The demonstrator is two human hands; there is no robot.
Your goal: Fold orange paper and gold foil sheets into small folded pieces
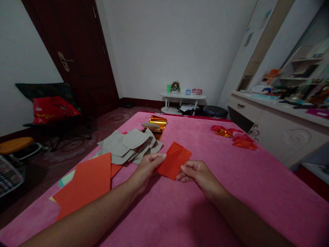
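Note:
Between my two hands is a piece of orange-red paper (174,159), tilted above the pink cloth (205,209), with a fold line or layered edge near its top. My left hand (150,164) pinches its left edge, thumb on top. At the lower right edge, my right hand (194,171) grips it between thumb and fingers. Close to my left hand lies a loose pile of greyish-white paper pieces (125,144). Larger orange sheets (87,181) rest beside my left forearm, over some pale coloured sheets. Beyond the pile sits shiny gold foil (158,121).
Red and gold folded pieces (244,141) lie at the cloth's far right. A white dresser (282,120) crowded with items stands to the right. Ahead is a small white table (182,96) by the wall. A chair holding a red bag (55,109) is at the left.

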